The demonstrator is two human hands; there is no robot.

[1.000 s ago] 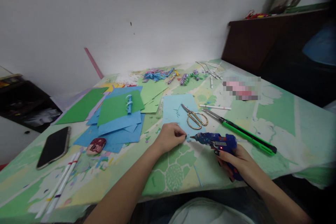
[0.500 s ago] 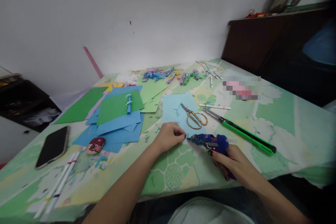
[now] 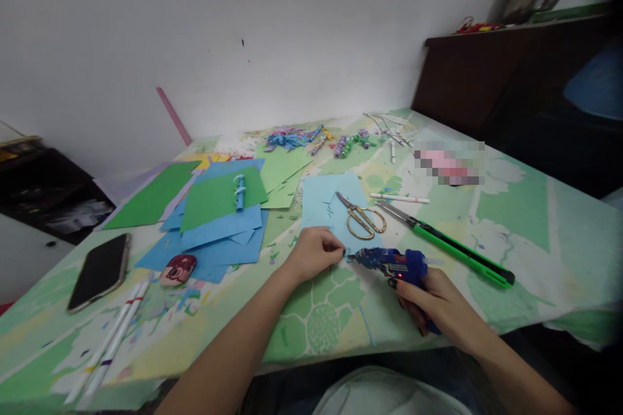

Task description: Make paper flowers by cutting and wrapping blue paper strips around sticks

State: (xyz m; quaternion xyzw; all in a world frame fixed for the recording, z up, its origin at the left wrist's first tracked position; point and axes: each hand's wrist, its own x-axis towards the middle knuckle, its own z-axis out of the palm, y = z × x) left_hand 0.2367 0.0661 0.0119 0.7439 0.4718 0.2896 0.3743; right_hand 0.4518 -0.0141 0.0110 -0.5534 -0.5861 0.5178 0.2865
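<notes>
My right hand (image 3: 435,305) grips a blue hot glue gun (image 3: 394,263) by its handle, with a red light showing on its side. Its nozzle points left and meets the fingertips of my left hand (image 3: 311,251). That hand is pinched shut on a tiny light blue paper piece (image 3: 346,251), too small to make out well. Both hands rest near the front of a table covered with a green patterned cloth (image 3: 316,318). A light blue paper sheet (image 3: 321,198) lies just behind the hands.
Gold-handled scissors (image 3: 361,218) and a green utility knife (image 3: 448,245) lie behind the glue gun. Blue and green paper sheets (image 3: 219,207) are stacked to the left, with a phone (image 3: 100,270) and white sticks (image 3: 111,343) farther left. Rolled paper bits (image 3: 316,138) sit by the wall.
The glue gun's nozzle has moved a little to the left, closing on the left fingertips. The left hand has stayed where it was.
</notes>
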